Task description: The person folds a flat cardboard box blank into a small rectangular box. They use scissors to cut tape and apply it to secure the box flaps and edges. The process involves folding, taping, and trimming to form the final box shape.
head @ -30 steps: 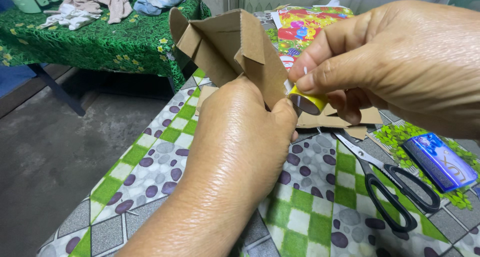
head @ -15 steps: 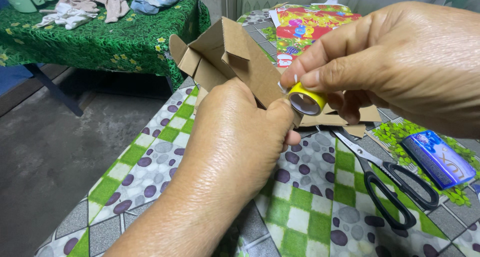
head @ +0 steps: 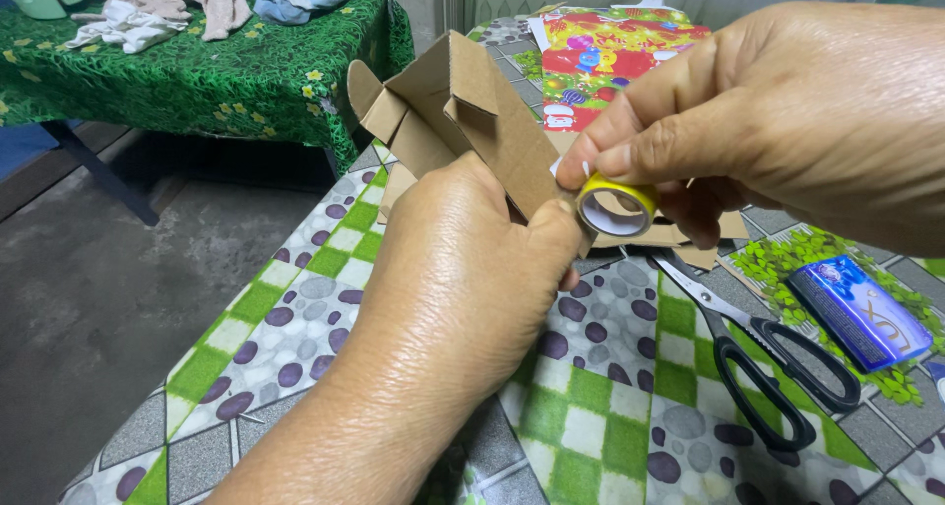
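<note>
I see the desk [head: 295, 318] first, spread with a cloth of green checks and grey pebble print, and beyond it a second desk [head: 226, 82] under a grass-print cover with crumpled clothes [head: 177, 3] heaped at its far end. My right hand [head: 797, 121] fills the upper right of the view; its thumb and forefinger are pinched on a small yellow tape roll [head: 617, 206], held up above the desk with its open core facing me. My left hand [head: 463, 279] is clenched around the lower edge of a folded cardboard piece [head: 463, 111], which stands tilted up and away, its near edge touching the tape roll. Behind the cardboard lies bright patterned wrapping paper [head: 610, 52]. Loose cardboard scraps [head: 679, 237] lie flat under my right hand. Black-handled scissors [head: 758, 367] rest on the desk to the right, blades closed, and just beside them a blue wrapped bar [head: 858, 313].
</note>
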